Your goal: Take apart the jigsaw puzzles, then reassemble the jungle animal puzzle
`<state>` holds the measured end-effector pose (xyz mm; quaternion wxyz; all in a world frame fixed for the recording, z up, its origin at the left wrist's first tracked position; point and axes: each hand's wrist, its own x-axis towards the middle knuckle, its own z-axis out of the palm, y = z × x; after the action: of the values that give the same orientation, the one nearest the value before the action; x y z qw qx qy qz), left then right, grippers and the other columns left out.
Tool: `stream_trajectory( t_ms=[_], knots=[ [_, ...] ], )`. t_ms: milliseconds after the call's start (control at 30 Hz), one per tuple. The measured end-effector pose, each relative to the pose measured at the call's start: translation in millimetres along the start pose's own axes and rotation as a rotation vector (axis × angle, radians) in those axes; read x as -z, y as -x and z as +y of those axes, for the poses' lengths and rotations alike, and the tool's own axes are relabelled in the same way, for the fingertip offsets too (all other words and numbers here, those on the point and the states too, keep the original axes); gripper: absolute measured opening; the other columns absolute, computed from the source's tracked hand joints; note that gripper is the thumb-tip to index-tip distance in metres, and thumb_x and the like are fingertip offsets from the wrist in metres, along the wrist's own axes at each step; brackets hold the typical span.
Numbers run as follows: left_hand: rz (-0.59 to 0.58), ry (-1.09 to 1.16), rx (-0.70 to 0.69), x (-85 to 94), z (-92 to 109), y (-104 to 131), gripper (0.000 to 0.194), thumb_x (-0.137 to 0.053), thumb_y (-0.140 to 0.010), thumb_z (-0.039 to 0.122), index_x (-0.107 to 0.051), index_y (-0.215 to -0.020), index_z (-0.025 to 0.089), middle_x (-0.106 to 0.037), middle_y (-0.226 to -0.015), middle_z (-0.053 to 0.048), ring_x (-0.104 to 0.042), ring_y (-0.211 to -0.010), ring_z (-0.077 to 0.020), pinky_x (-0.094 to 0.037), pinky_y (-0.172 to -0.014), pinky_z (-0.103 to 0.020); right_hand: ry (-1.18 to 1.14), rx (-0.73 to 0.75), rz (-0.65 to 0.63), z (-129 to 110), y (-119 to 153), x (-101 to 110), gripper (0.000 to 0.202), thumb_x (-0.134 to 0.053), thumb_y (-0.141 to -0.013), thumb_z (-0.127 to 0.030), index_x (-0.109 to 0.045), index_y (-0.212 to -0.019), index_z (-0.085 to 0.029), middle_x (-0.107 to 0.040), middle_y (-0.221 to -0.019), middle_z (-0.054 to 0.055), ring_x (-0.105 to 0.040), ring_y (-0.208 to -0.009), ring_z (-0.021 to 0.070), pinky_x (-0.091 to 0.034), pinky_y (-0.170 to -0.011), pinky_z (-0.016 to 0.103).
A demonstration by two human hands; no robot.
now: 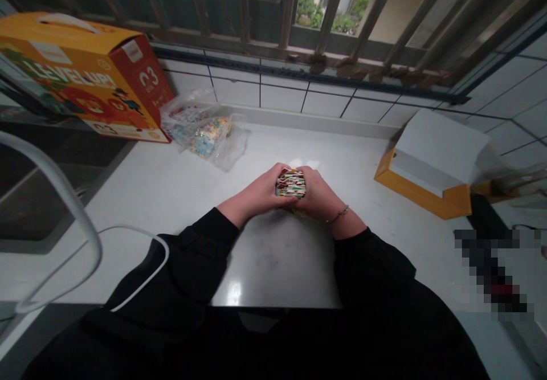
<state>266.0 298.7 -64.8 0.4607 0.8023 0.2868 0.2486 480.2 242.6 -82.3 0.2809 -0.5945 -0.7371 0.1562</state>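
Observation:
A thick stack of puzzle-like pieces [291, 184], with white, red and green edges showing, is held between both hands over the white counter [273, 260]. My left hand [270, 187] wraps round the stack's left side, its thumb along the near edge. On the right side, my right hand [315, 191] closes round the same stack; a thin bracelet is on that wrist. The fingertips of the two hands nearly meet. Something yellowish shows beneath the right hand, too little visible to name.
An orange box [64, 84] with a handle stands at the back left, beside clear plastic bags [209, 135] of colourful pieces. An open orange and white box [421, 189] lies at the right. A white cable [81, 215] loops at the left, near a dark sink [38, 197].

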Motion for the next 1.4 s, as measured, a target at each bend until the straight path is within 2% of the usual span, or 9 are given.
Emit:
stream_trajectory(
  t_ms=[333, 467, 533, 700, 833, 967, 1067, 1267, 1400],
  knots=[
    [0.097, -0.072, -0.056, -15.8, -12.6, -8.4, 0.096, -0.104, -0.059, 0.053, -0.049, -0.134, 0.025, -0.063, -0.139, -0.018, -0.063, -0.131, -0.0421, -0.051, -0.111, -0.061, -0.154, 0.059, 0.021, -9.1, 3.1, 0.5, 0.095, -0.097, -0.071, -0.049, -0.049, -0.15, -0.026, -0.064, -0.143, 0.018, -0.066, -0.126, 0.0387, -0.056, -0.108, 0.059],
    [0.066, 0.048, -0.044, -18.3, -16.8, -7.1, 0.103, -0.099, -0.069, 0.057, -0.039, -0.146, 0.024, -0.06, -0.145, -0.021, -0.063, -0.135, -0.0415, -0.05, -0.114, -0.06, -0.189, 0.026, -0.03, -13.8, 2.8, 3.3, 0.096, -0.095, -0.074, -0.046, -0.047, -0.155, -0.027, -0.068, -0.141, 0.016, -0.07, -0.12, 0.0363, -0.058, -0.104, 0.055],
    [0.073, 0.091, -0.027, -16.4, -18.0, -6.1, 0.104, -0.095, -0.073, 0.06, -0.035, -0.151, 0.023, -0.057, -0.15, -0.023, -0.064, -0.135, -0.0408, -0.051, -0.114, -0.059, -0.186, 0.037, -0.021, -12.9, 2.8, 9.1, 0.083, -0.092, -0.076, -0.049, -0.055, -0.146, -0.026, -0.072, -0.135, 0.014, -0.072, -0.115, 0.0347, -0.059, -0.101, 0.052],
    [0.153, -0.118, -0.019, -5.4, -16.4, -6.0, 0.089, -0.084, -0.086, 0.063, -0.045, -0.152, 0.018, -0.05, -0.161, -0.026, -0.05, -0.151, -0.0413, -0.038, -0.127, -0.059, -0.074, -0.059, 0.237, -0.7, 4.7, 32.6, 0.058, -0.088, -0.078, -0.056, -0.065, -0.122, -0.025, -0.072, -0.121, 0.011, -0.069, -0.111, 0.0337, -0.057, -0.1, 0.051],
    [0.067, -0.337, -0.127, -2.8, -10.8, -3.6, 0.074, -0.092, -0.081, 0.057, -0.063, -0.137, 0.021, -0.055, -0.16, -0.022, -0.046, -0.155, -0.0393, -0.035, -0.13, -0.058, 0.022, -0.121, 0.393, 10.7, 6.5, 42.6, 0.054, -0.086, -0.081, -0.053, -0.064, -0.121, -0.024, -0.069, -0.122, 0.012, -0.066, -0.113, 0.0346, -0.055, -0.102, 0.053],
    [-0.084, -0.419, -0.224, -8.8, -6.5, 2.5, 0.078, -0.097, -0.075, 0.057, -0.066, -0.137, 0.022, -0.054, -0.163, -0.022, -0.045, -0.156, -0.0406, -0.033, -0.13, -0.062, 0.082, -0.144, 0.406, 15.6, 7.4, 46.2, 0.051, -0.085, -0.081, -0.049, -0.063, -0.119, -0.024, -0.068, -0.12, 0.012, -0.065, -0.112, 0.0348, -0.055, -0.102, 0.053],
    [-0.166, -0.479, -0.201, -12.3, -5.4, 5.7, 0.083, -0.097, -0.075, 0.057, -0.063, -0.143, 0.024, -0.054, -0.164, -0.021, -0.047, -0.155, -0.0426, -0.027, -0.131, -0.068, 0.122, -0.174, 0.448, 21.4, 9.1, 52.1, 0.05, -0.083, -0.082, -0.048, -0.062, -0.12, -0.023, -0.067, -0.121, 0.014, -0.064, -0.114, 0.0356, -0.054, -0.105, 0.054],
    [-0.178, -0.557, -0.222, -6.8, -3.0, 5.0, 0.06, -0.088, -0.086, 0.05, -0.067, -0.133, 0.02, -0.064, -0.15, -0.019, -0.058, -0.143, -0.0386, -0.042, -0.122, -0.055, 0.176, -0.365, 0.349, 56.2, 14.1, 57.8, 0.065, -0.09, -0.071, -0.054, -0.06, -0.119, -0.021, -0.067, -0.119, 0.016, -0.064, -0.111, 0.0391, -0.053, -0.103, 0.06],
    [-0.167, -0.573, -0.228, -4.6, -1.5, 5.3, 0.056, -0.087, -0.085, 0.053, -0.069, -0.128, 0.021, -0.065, -0.146, -0.018, -0.059, -0.138, -0.0382, -0.044, -0.119, -0.052, 0.162, -0.322, 0.328, 69.6, 14.3, 54.9, 0.073, -0.09, -0.07, -0.061, -0.061, -0.124, -0.022, -0.067, -0.124, 0.018, -0.064, -0.116, 0.0413, -0.052, -0.107, 0.063]
  ],
)
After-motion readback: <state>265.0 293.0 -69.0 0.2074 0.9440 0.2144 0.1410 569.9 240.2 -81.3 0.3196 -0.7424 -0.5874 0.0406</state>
